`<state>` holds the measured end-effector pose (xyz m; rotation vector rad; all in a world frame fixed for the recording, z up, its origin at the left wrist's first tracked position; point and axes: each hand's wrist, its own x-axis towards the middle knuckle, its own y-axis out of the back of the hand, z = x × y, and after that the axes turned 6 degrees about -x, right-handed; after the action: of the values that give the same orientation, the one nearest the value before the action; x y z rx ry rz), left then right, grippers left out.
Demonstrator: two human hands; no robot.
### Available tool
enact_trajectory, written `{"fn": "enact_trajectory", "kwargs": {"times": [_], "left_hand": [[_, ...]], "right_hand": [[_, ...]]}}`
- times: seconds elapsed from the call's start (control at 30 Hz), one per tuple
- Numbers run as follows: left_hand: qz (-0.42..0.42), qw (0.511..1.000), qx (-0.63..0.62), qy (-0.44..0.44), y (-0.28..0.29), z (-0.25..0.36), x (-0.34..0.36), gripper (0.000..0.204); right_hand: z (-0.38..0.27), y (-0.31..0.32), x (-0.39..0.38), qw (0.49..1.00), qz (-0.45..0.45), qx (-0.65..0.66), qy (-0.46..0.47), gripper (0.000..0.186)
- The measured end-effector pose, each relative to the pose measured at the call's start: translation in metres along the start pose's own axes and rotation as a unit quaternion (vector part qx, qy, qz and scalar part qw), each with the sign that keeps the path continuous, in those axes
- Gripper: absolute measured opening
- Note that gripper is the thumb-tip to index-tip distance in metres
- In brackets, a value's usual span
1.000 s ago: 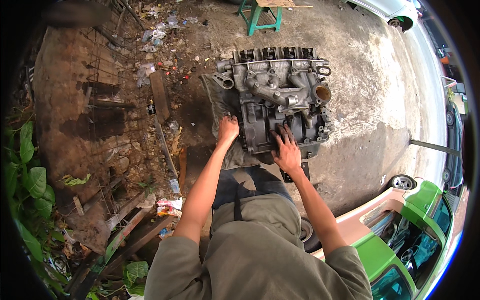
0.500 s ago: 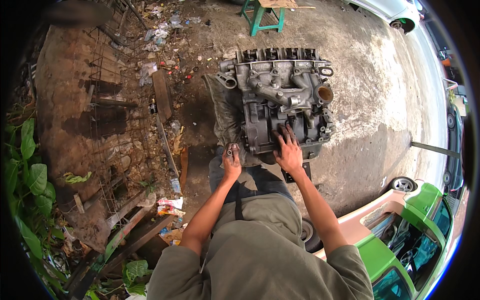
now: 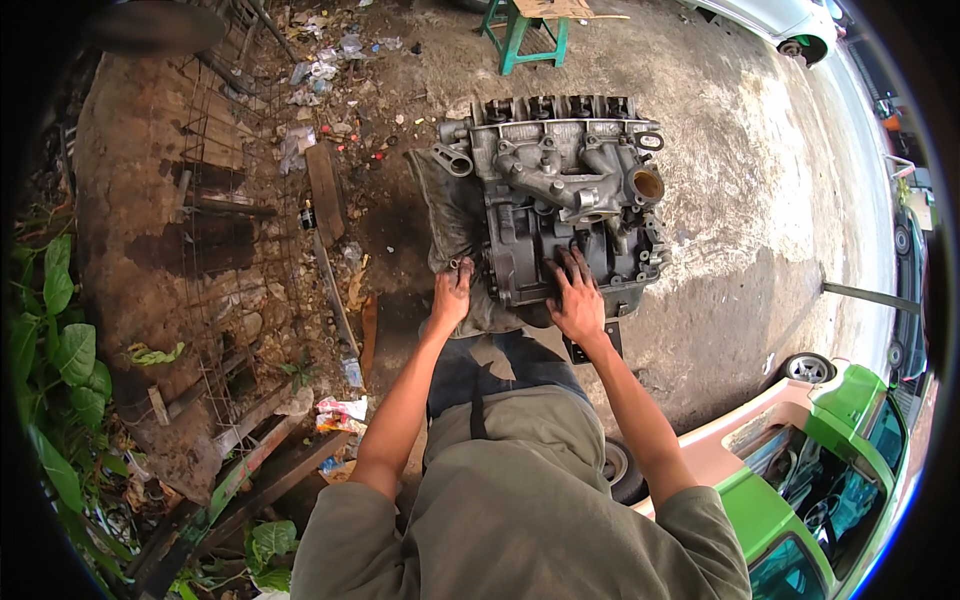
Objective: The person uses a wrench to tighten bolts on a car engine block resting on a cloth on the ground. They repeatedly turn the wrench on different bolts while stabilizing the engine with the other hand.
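Observation:
An engine block [image 3: 520,250] of dark grey metal lies in front of me, with a silver intake manifold [image 3: 565,187] across its upper middle. My right hand [image 3: 577,300] rests on its near side, fingers stretched out over the casting. Just off the left near corner, my left hand [image 3: 453,293] is closed around a small metal piece with a round ring-like end [image 3: 454,264]. The rest of that piece is hidden in my fingers. Beneath the engine's left side, a grimy grey cloth or sack [image 3: 440,205] spreads out.
A green stool [image 3: 525,40] stands beyond the engine. Litter and a wooden board [image 3: 324,190] cover the ground to the left, beside rusty wire mesh. A green and pink car body [image 3: 790,450] is at the lower right. A dark flat part [image 3: 606,343] sits near my right wrist.
My left hand has moved forward, away from my body and slightly left, carrying the small metal piece closer to the engine's left edge. My right hand has stayed on the block.

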<state>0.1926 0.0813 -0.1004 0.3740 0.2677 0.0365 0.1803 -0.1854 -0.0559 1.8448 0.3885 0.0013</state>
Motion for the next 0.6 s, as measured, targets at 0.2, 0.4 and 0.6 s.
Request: {"fn": "enact_trajectory", "kwargs": {"times": [0.2, 0.4, 0.6], "left_hand": [[0.002, 1.0, -0.018, 0.004, -0.001, -0.006, -0.003, 0.046], [0.04, 0.995, -0.041, -0.077, -0.01, -0.006, -0.011, 0.042], [0.016, 0.996, -0.032, -0.077, -0.014, -0.003, -0.031, 0.031]], "right_hand": [[0.001, 0.0, -0.001, 1.0, 0.005, 0.01, 0.003, 0.075], [0.0, -0.001, -0.001, 1.0, 0.004, 0.011, -0.003, 0.074], [0.001, -0.001, -0.001, 1.0, 0.011, 0.008, 0.003, 0.074]]}}
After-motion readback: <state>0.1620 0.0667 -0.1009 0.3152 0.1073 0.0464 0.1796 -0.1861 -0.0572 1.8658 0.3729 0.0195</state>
